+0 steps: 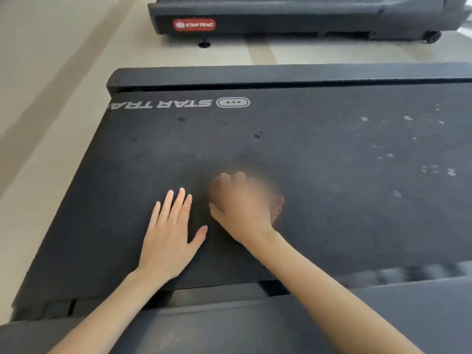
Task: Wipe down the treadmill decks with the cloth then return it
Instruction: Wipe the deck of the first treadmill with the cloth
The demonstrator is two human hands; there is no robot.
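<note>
A dark treadmill deck (319, 154) with white STAR TRAC lettering fills the middle of the head view. My left hand (169, 233) lies flat on the belt, fingers spread, holding nothing. Just to its right my right hand (241, 204) is blurred by motion and pressed down on the belt. A pinkish cloth (278, 206) peeks out under its right edge; most of the cloth is hidden beneath the hand. Pale specks (450, 171) dot the belt at the right.
A second dark treadmill (293, 17) with a red STAR TRAC badge stands farther back across a strip of pale floor (51, 98). The near side rail (281, 323) of the treadmill runs under my forearms.
</note>
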